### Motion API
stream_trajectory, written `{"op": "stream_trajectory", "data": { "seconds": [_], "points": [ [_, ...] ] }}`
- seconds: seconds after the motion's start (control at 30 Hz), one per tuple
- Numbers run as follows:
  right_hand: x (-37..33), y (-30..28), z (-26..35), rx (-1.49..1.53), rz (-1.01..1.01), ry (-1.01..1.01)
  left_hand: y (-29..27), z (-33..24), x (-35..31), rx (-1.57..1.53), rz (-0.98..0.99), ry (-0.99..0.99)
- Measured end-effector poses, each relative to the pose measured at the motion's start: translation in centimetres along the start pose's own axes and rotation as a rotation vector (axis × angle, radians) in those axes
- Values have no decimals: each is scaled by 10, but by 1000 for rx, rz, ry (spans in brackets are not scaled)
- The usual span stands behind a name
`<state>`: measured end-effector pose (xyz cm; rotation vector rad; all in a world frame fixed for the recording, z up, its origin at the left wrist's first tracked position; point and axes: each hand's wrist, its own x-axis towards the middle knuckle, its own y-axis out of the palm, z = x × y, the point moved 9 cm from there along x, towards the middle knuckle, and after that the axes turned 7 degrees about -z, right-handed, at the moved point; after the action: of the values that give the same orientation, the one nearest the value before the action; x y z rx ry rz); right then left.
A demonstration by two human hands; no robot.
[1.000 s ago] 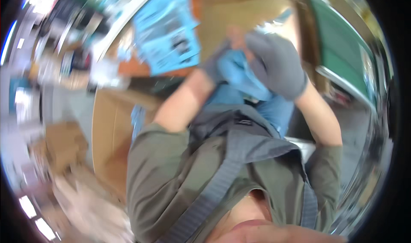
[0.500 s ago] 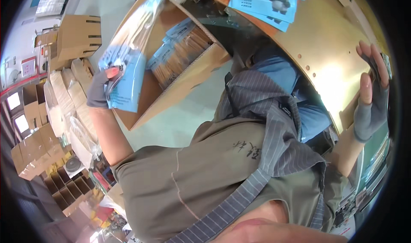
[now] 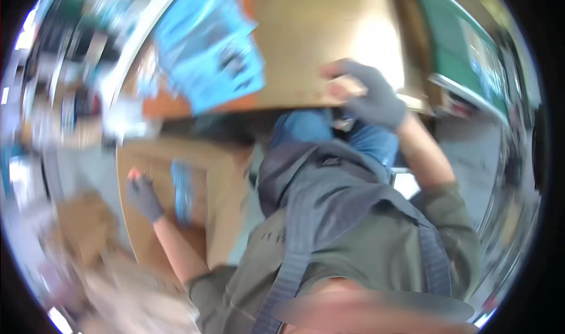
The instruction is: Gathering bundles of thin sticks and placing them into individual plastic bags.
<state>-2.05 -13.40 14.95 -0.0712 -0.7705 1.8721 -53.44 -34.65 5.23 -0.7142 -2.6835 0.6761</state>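
My left hand (image 3: 144, 197), in a grey fingerless glove, is over the left part of an open cardboard box (image 3: 226, 210). Its fingers are smeared by motion, and no bag shows in it. Blue packets (image 3: 183, 190) lie inside the box, beside that hand. My right hand (image 3: 376, 99), gloved the same way, hovers above the front edge of the tan tabletop (image 3: 306, 40). Its fingers are loosely bent and apart, with nothing visible between them. Left of it, flat blue printed bags (image 3: 218, 63) lie in an overlapping pile on the table.
An orange strip (image 3: 241, 103) runs along the tabletop under the bags. A green surface (image 3: 456, 46) stands at the far right. Brown cardboard and wrapped stacks (image 3: 129, 287) sit at the lower left, blurred.
The view has swung round. The clear-and-blue bag that my left hand held is out of it. My right hand has gone from raised and spread to bent over the table's front edge.
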Motion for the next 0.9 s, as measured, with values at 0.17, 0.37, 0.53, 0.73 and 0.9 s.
{"op": "stream_trajectory", "data": {
  "seconds": [0.17, 0.37, 0.53, 0.73, 0.9],
  "points": [
    [-55, -20, -140, -673, -352, 96, 267, -219, -70, -230, 549, 483],
    [-131, -47, -189, -866, -534, 106, 475, -265, -193, 176, 625, 1227],
    [-143, -54, -197, -810, -602, 173, 538, -268, -192, 493, 450, 1166],
    [-141, -54, -200, -768, -570, 164, 537, -275, -190, 402, 431, 1201],
    [-125, -42, -207, -708, -513, 165, 501, -276, -190, 47, -21, 1478]
  ]
}}
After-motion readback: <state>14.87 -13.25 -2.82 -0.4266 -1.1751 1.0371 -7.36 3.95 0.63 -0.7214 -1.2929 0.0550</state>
